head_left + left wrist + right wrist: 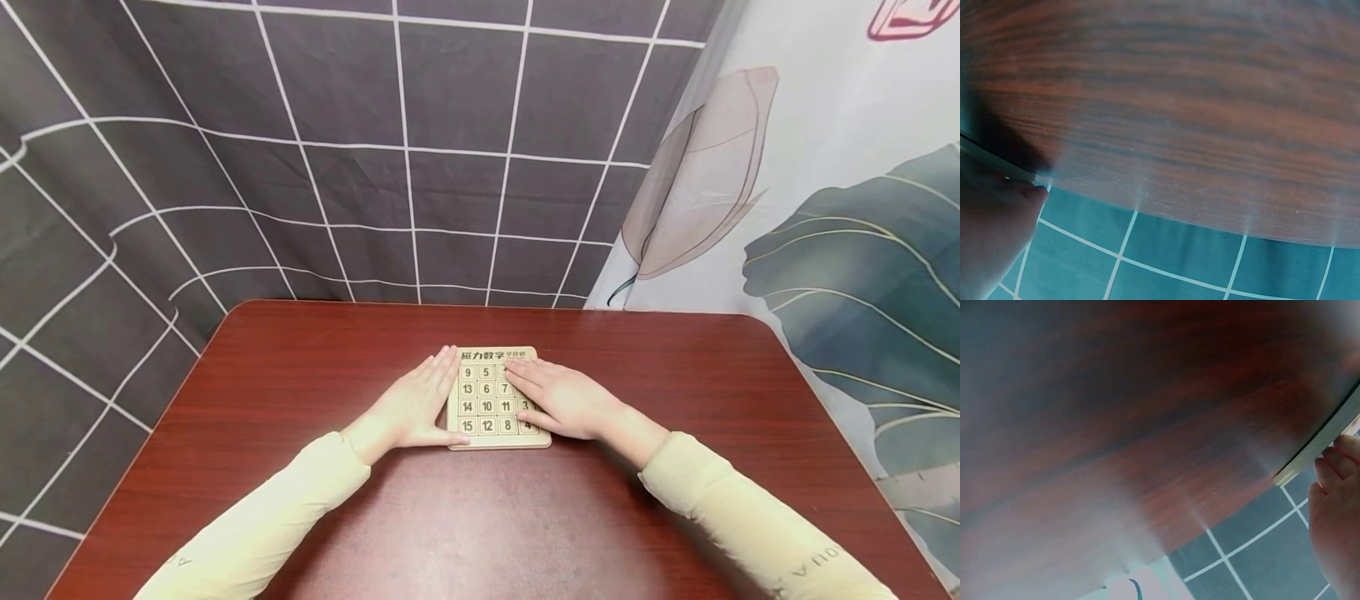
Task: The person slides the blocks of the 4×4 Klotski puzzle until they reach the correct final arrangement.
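A pale wooden number slide puzzle (pixel 487 407) lies flat on the table, with Chinese characters along its top border. Its left columns read 9, 13, 14, 15 and 5, 6, 10, 12. My left hand (pixel 422 404) lies against the puzzle's left side, fingers straight along the edge and thumb over the bottom left corner. Across the right side rests my right hand (pixel 570 402), its straight fingers covering several tiles of the right columns. In the right wrist view the board's edge (pixel 1316 447) shows beside the fingers. Only part of the left hand (pixel 997 231) appears in the left wrist view.
The table (pixel 300 367) is reddish-brown wood grain with rounded far corners. Behind and to the left hangs a dark cloth (pixel 457 92) with a white grid. A white curtain (pixel 810 167) with leaf prints hangs at the right.
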Action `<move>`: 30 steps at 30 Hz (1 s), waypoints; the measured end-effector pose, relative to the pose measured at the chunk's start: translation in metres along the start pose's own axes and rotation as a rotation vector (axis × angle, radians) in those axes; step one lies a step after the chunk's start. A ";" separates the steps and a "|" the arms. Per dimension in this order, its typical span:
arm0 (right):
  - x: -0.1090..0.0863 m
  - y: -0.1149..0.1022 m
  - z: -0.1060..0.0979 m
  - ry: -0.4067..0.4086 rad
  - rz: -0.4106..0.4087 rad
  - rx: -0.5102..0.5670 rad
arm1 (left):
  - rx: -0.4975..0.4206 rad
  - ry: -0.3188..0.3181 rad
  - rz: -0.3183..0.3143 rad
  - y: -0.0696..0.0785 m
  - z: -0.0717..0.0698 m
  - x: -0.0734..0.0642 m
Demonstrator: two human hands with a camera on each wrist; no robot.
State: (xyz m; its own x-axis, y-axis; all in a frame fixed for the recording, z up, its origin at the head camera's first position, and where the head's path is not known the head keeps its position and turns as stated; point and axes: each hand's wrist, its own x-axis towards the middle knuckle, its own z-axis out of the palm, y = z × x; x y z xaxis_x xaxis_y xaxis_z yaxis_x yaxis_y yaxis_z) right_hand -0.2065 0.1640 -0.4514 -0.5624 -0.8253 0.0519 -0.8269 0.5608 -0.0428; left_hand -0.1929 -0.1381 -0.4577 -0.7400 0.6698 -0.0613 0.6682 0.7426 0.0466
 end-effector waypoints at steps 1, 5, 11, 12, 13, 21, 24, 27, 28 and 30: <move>-0.001 0.000 -0.001 -0.002 0.003 0.000 | 0.002 -0.001 0.000 0.000 0.000 0.000; -0.008 0.004 -0.004 0.012 0.011 0.006 | 0.007 -0.001 -0.002 -0.002 0.001 0.000; -0.021 0.011 -0.002 0.035 0.016 0.007 | 0.006 0.012 0.002 -0.002 0.000 -0.001; -0.021 0.011 -0.001 0.039 0.013 0.002 | 0.002 0.012 0.003 -0.002 0.000 -0.001; -0.022 0.012 -0.001 0.044 0.010 -0.002 | 0.000 0.013 0.003 -0.002 -0.001 -0.001; -0.003 0.005 0.000 0.064 -0.008 0.010 | -0.008 -0.004 -0.005 -0.003 0.000 -0.001; 0.008 0.000 0.000 0.037 -0.006 0.017 | -0.006 -0.004 -0.004 -0.003 0.001 -0.001; 0.017 -0.005 -0.001 0.012 -0.018 0.022 | -0.012 0.000 0.000 -0.002 0.001 -0.001; 0.019 -0.007 -0.001 0.003 -0.025 0.018 | -0.008 -0.004 0.000 -0.002 0.001 -0.001; 0.022 -0.009 -0.002 -0.009 -0.035 0.020 | -0.012 0.000 0.001 -0.002 0.001 -0.001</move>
State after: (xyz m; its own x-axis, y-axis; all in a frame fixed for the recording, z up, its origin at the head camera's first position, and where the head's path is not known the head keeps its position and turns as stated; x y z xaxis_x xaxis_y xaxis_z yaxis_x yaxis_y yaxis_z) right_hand -0.2110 0.1408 -0.4480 -0.5328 -0.8451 0.0443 -0.8458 0.5301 -0.0610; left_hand -0.1933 -0.1407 -0.4588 -0.7396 0.6703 -0.0613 0.6677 0.7421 0.0591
